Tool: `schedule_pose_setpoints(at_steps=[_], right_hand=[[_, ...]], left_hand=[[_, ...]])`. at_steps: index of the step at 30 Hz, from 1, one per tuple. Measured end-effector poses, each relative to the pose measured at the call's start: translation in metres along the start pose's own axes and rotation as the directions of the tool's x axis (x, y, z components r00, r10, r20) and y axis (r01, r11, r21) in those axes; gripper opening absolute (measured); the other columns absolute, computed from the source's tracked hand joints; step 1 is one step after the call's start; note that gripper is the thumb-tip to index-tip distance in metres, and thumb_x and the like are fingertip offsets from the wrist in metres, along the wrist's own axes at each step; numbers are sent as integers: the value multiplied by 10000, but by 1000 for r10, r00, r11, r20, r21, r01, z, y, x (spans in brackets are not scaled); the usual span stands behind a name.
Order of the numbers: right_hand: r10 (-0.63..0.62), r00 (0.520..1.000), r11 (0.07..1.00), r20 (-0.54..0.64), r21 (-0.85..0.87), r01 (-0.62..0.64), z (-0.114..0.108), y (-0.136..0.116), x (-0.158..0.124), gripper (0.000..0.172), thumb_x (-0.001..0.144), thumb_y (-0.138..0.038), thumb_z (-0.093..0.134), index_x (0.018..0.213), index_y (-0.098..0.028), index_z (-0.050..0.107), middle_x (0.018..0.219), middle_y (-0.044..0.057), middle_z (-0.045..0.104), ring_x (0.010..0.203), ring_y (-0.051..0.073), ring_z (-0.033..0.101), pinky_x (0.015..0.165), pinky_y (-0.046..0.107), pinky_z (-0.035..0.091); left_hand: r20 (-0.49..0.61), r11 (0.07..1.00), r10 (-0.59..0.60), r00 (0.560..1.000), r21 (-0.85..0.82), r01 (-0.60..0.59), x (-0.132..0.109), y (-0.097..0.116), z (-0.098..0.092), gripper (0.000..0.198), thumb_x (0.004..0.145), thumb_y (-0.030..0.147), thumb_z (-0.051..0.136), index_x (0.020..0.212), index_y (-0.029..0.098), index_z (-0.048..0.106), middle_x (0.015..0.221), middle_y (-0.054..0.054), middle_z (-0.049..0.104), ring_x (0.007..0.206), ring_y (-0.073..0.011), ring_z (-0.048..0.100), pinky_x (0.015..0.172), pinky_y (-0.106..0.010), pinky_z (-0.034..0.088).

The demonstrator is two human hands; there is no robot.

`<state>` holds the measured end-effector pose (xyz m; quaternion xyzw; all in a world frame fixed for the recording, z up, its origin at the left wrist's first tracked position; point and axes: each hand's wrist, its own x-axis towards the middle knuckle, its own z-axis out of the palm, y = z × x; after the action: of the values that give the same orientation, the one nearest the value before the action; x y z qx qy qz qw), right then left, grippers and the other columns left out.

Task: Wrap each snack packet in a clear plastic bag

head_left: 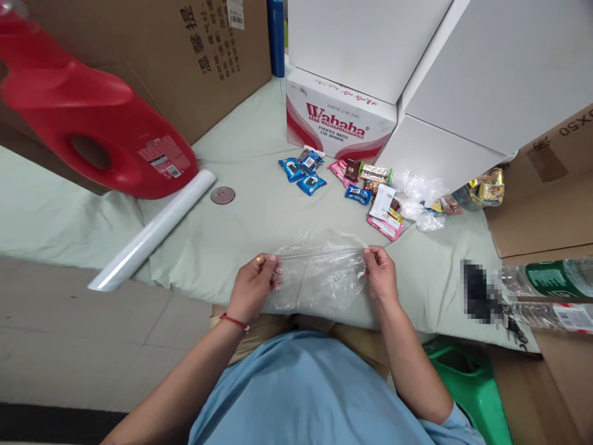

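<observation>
A clear plastic bag (324,278) is stretched between my two hands near the front edge of the cloth-covered table. My left hand (254,281) pinches one end of its upper edge, and my right hand (382,272) pinches the other. Beyond the bag lie three blue snack packets (303,170). To their right is a pile of mixed wrapped snacks (377,194), with pink, white and brown wrappers. Several knotted clear bags (419,194) sit beside that pile, some with snacks showing inside.
A red detergent jug (115,123) stands at the left, with a roll of clear plastic (152,232) and a round brown disc (223,195) near it. A Wahaha carton (340,117) and white boxes line the back. Plastic bottles (546,278) lie at the right, above a green stool (467,383).
</observation>
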<state>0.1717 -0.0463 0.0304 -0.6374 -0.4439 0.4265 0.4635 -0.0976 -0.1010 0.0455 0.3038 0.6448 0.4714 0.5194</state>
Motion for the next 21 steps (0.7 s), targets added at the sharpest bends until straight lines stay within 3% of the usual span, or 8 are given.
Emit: schedule_pose_setpoints(at_steps=[6, 12, 15, 17, 21], right_hand=[[26, 1000, 1000, 4, -6, -26, -9, 9, 7, 420, 806, -645, 685, 889, -258, 546, 678, -43, 598, 480, 143, 489, 433, 281, 362], [-10, 998, 989, 63, -148, 19, -9, 16, 4, 342, 871, -581, 664, 911, -245, 612, 623, -40, 616, 495, 163, 518, 492, 298, 406], [-51, 992, 976, 112, -206, 73, -9, 15, 2, 325, 894, -565, 648, 909, -241, 632, 613, -41, 607, 533, 169, 531, 544, 297, 426], [-61, 989, 966, 137, -242, 93, -11, 14, 0, 327, 904, -566, 641, 906, -240, 640, 619, -38, 610, 546, 170, 533, 556, 295, 426], [-52, 986, 959, 161, -268, 95, -20, 10, -4, 364, 906, -601, 650, 902, -238, 649, 631, -32, 626, 555, 173, 544, 568, 296, 433]], left_hand=[[-129, 998, -46, 991, 30, 50, 12, -7, -34, 272, 875, 474, 606, 775, 221, 610, 622, 23, 563, 475, -121, 477, 471, -263, 382], [-224, 924, 220, 949, 360, -129, 17, 4, -53, 316, 907, 530, 557, 831, 232, 631, 708, -10, 650, 644, -172, 577, 578, -278, 421], [-115, 826, 271, 956, 537, -170, 31, 20, -43, 444, 973, 585, 429, 821, 238, 660, 809, -44, 721, 759, -214, 644, 670, -309, 464], [23, 748, 213, 977, 639, -178, 43, 28, -26, 503, 985, 607, 386, 797, 241, 677, 825, -60, 741, 806, -245, 668, 708, -325, 465], [198, 606, 96, 975, 766, -215, 64, 28, 18, 378, 885, 575, 581, 741, 238, 671, 761, -63, 728, 742, -249, 648, 647, -314, 403]])
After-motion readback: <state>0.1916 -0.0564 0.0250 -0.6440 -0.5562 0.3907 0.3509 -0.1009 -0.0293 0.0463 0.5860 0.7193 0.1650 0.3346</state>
